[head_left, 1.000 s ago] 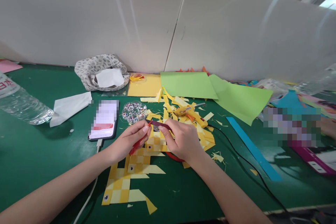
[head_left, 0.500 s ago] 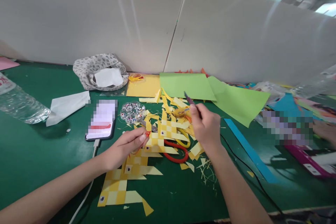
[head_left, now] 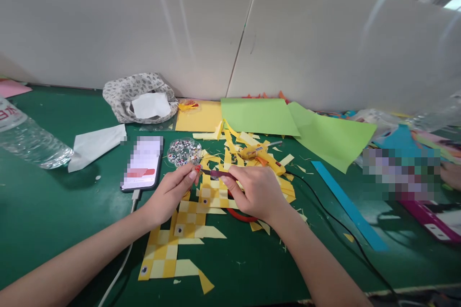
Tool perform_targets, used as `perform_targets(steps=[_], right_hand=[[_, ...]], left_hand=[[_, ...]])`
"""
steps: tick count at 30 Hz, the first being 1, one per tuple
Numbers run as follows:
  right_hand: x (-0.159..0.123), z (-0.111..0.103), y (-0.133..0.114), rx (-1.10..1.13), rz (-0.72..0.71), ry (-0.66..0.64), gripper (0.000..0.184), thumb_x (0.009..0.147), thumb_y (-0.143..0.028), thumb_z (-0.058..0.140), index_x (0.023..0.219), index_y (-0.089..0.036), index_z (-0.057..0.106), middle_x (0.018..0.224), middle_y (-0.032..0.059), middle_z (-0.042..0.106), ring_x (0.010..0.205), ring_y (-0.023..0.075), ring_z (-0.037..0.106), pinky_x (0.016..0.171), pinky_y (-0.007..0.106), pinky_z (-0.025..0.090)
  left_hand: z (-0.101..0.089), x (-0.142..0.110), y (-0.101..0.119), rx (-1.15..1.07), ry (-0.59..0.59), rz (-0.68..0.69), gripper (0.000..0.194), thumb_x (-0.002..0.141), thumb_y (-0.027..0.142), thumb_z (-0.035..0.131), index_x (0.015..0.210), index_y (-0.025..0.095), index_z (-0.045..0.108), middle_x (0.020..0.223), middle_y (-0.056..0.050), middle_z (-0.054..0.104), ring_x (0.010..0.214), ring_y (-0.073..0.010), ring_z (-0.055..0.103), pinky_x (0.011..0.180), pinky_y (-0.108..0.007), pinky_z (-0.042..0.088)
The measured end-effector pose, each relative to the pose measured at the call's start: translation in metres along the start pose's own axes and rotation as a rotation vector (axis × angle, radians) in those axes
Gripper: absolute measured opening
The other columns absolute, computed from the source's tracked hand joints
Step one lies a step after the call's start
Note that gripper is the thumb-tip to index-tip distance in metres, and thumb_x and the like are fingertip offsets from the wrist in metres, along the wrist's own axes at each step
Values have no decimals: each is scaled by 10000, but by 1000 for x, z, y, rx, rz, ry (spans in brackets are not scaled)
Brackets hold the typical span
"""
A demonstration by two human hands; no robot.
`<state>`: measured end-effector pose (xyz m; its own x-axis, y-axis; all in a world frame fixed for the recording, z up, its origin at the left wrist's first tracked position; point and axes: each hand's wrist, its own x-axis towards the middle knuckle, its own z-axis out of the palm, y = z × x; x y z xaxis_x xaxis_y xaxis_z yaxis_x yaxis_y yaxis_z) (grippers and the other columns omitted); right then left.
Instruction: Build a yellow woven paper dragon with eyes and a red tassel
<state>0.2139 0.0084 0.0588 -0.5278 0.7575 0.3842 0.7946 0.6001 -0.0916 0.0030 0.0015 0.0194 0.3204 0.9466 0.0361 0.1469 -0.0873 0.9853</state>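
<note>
My left hand [head_left: 176,192] is closed in a pinch on a red tassel [head_left: 198,168]; only its knotted top shows at the fingertips. My right hand [head_left: 255,189] grips a slim dark-purple tool [head_left: 220,174]. Its dark tip points left and meets the red knot, or lies just beside it; the exact kind of tool is unclear. Under both hands lie woven yellow-and-cream paper fish [head_left: 190,220] with googly eyes. A red scissor handle [head_left: 245,217] shows below my right hand, partly covered.
A yellow glue gun [head_left: 264,158] with a black cord lies among paper scraps. Around the hands are a clear case of googly eyes [head_left: 184,152], a charging phone [head_left: 144,163], a water bottle [head_left: 32,139], green sheets [head_left: 257,117] and a blue strip [head_left: 347,204]. Another person's hand [head_left: 452,175] shows far right.
My right hand first lifted the purple tool away to the upper right, then brought it back to the red knot. My left hand kept its pinch; the tassel's strands have gone out of sight.
</note>
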Motion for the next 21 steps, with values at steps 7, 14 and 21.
perform_targets(steps=[7, 14, 21], right_hand=[[1, 1, -3, -55, 24, -57, 307, 897, -341, 362, 724, -165, 545, 522, -18, 521, 465, 94, 368, 493, 243, 142], [0, 4, -6, -93, 56, -70, 317, 896, -344, 348, 750, -166, 566, 523, -8, 541, 460, 103, 372, 495, 251, 133], [1, 5, -8, -86, 89, -76, 336, 902, -344, 341, 765, -162, 588, 522, -4, 543, 456, 102, 362, 497, 258, 131]], left_hand=[[0, -1, 9, 145, -1, 38, 308, 938, 391, 346, 711, 191, 404, 637, 47, 331, 594, -109, 297, 542, -235, 266], [2, -4, 13, 278, -2, 105, 307, 944, 373, 320, 695, 198, 365, 594, 61, 335, 542, -101, 312, 510, -223, 261], [2, -3, 10, 484, 61, 191, 263, 935, 321, 356, 728, 190, 452, 562, 59, 406, 491, -90, 360, 478, -211, 261]])
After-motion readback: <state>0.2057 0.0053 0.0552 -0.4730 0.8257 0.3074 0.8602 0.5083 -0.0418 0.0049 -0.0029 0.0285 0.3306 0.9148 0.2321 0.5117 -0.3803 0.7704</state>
